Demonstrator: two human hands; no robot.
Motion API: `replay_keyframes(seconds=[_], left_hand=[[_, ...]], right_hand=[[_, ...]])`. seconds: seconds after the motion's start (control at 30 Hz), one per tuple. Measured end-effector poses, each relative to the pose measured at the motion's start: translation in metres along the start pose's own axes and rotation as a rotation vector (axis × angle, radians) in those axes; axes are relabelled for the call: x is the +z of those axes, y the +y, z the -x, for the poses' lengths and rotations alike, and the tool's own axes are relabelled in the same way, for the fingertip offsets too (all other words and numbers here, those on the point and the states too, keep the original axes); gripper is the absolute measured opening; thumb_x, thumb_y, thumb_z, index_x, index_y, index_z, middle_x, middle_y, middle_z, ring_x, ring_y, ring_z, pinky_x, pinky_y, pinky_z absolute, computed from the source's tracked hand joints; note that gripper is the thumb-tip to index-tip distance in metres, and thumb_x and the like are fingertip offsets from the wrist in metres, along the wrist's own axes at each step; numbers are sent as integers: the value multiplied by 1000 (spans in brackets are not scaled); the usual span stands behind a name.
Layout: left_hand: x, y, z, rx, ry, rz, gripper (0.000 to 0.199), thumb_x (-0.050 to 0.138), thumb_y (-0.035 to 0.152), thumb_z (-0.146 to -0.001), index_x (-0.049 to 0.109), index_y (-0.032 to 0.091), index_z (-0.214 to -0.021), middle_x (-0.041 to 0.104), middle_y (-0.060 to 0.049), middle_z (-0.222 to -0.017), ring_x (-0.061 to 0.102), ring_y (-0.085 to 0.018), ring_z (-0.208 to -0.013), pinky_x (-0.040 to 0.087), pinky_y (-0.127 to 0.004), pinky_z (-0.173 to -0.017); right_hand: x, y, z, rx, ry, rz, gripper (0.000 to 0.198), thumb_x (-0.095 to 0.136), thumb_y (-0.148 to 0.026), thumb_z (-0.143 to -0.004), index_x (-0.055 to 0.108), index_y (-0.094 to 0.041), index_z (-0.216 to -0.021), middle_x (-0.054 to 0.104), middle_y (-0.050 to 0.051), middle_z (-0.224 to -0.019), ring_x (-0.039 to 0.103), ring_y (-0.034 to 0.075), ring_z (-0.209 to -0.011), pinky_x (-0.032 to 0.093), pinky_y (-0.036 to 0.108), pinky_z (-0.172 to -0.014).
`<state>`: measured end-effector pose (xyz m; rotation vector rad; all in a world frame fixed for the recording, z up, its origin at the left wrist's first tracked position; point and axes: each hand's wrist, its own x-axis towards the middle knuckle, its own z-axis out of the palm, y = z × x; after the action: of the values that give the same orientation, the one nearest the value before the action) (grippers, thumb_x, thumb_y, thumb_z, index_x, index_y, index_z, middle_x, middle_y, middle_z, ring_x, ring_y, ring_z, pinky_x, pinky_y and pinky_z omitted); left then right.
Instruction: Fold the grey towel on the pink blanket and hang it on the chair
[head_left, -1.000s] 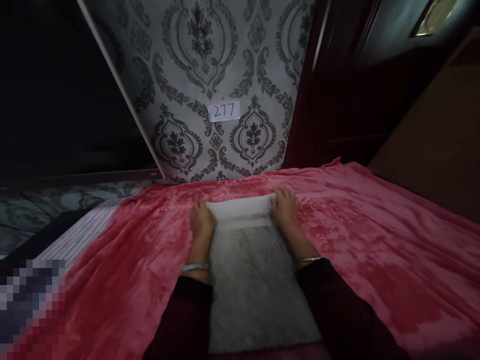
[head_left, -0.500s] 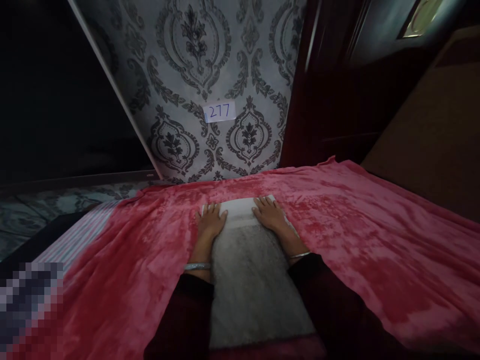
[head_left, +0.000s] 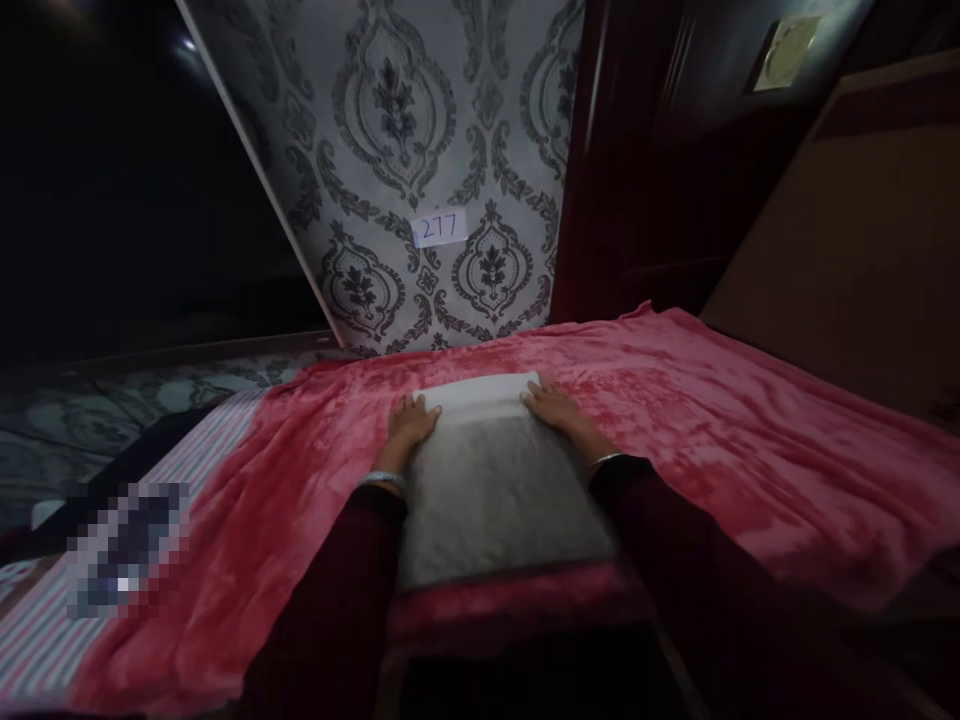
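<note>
In the head view, a grey cloth (head_left: 502, 490) lies spread on a red blanket (head_left: 712, 440), toward the middle of the blanket, its near edge just short of the blanket's near edge. The cloth is longer than it is wide and looks soft and slightly fuzzy, with mottled lighter and darker patches. Across its far end runs a white band (head_left: 480, 393), smoother in look, with a faint greyish line where it meets the grey part. The near edge shows as a thin dark line, fairly straight; part of the right side is covered by the right forearm.

The left hand (head_left: 411, 420) is at the cloth's far left corner, palm down, thumb toward the band. The right hand (head_left: 559, 408) is at the far right corner, its thumb reaching in over the band. Whether either hand pinches the cloth or only presses on it, I cannot tell. Each wrist wears a silvery bangle, below a dark sleeve.

A striped sheet (head_left: 199, 455) shows along the blanket's left side. Beyond the blanket's far edge stands a patterned wall (head_left: 394, 100) bearing a paper marked 277 (head_left: 440, 228).
</note>
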<state>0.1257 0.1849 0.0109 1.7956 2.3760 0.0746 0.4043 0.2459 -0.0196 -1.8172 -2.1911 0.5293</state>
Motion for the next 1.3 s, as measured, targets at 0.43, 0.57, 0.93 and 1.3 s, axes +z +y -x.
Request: replay_keyframes(seconds=[0.43,0.57,0.93,1.3], left_hand=[[74,-53,191,310,192,262,52,40,36,-101,52,18,-148,38,-10,-165,36,-22,-152,28,-41,-126],[72,-49,212,154,313,373,50,49,37,-98,56,16,-143,56,-12,-151,50,-23,-141,39,-38,-120],[56,-29,223,-20,209,293,50,46,27,-99,51,18,-148,68,-11,-136,66,-28,-120,52,-40,-104],[48,35,230,476,300,28,54,47,35,-100,47,20,-152,39,-11,-164,27,-33,-154,22,-53,-127]], right_hand=[[22,84,195,126,165,-864,68,55,-42,-92,46,-15,-154,70,12,-128,66,27,-115,54,43,-99],[23,81,201,106,178,-990,69,62,-41,-86,51,-14,-148,68,12,-132,66,25,-115,53,41,-101],[29,66,204,57,282,-706,64,57,-26,-79,57,-8,-141,71,14,-123,68,25,-103,55,42,-95],[27,7,225,-264,375,30,53,32,-29,-102,55,-16,-148,45,11,-158,34,27,-148,25,47,-122]])
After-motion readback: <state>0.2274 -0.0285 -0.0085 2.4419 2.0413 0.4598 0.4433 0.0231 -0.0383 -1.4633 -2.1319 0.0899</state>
